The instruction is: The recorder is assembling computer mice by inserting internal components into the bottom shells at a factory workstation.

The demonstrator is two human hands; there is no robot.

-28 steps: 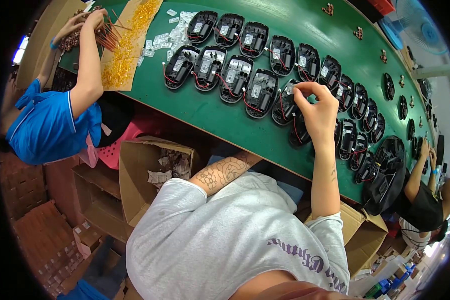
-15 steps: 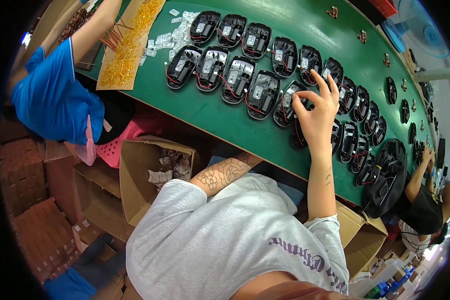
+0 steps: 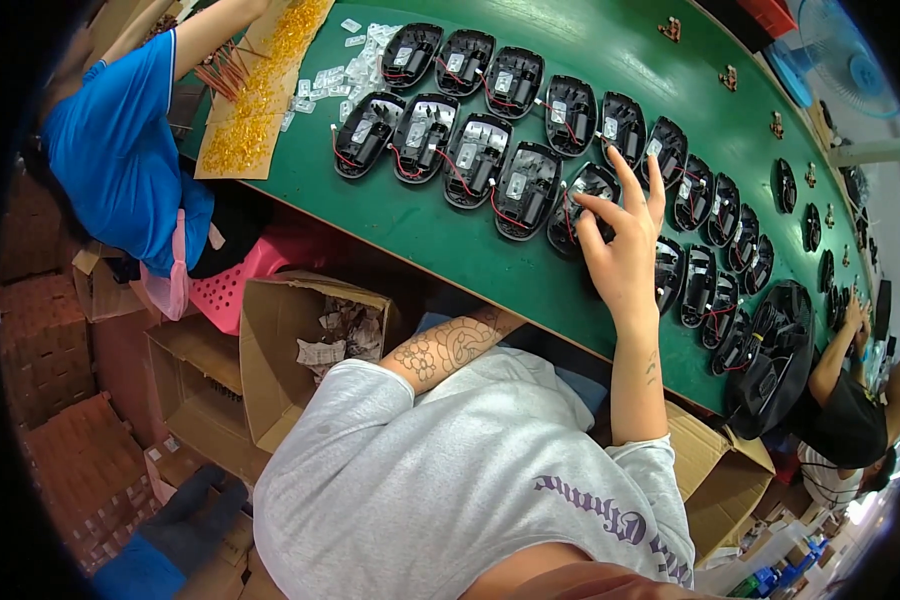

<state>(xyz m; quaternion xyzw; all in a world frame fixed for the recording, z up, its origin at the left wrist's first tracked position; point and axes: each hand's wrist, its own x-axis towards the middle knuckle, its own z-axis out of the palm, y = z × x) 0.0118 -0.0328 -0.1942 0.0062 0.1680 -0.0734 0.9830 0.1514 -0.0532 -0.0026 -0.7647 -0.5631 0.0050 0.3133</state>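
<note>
My right hand (image 3: 625,250) hovers over the nearer row of black oval plastic shells, above the one (image 3: 595,182) right of the row's middle. Thumb and index finger curve toward each other with a small gap, and the other fingers stretch out; nothing shows between them. That shell is partly covered by my fingers. Neighbouring shells, such as this black shell (image 3: 527,190), hold a clear insert, a dark cylindrical part and red and black wires. My tattooed left forearm (image 3: 450,350) reaches below the table edge, which hides my left hand.
Clear plastic pieces (image 3: 355,70) lie left of the shells on the green table (image 3: 420,235). Beyond them is a cardboard sheet (image 3: 245,150) with small amber parts. A person in blue (image 3: 120,150) works at left, another person (image 3: 845,420) at right. A black bag (image 3: 775,360) sits on the right.
My right hand has shifted slightly left and down, and its thumb and index finger have parted from a pinch. The person in blue has moved a little to the right.
</note>
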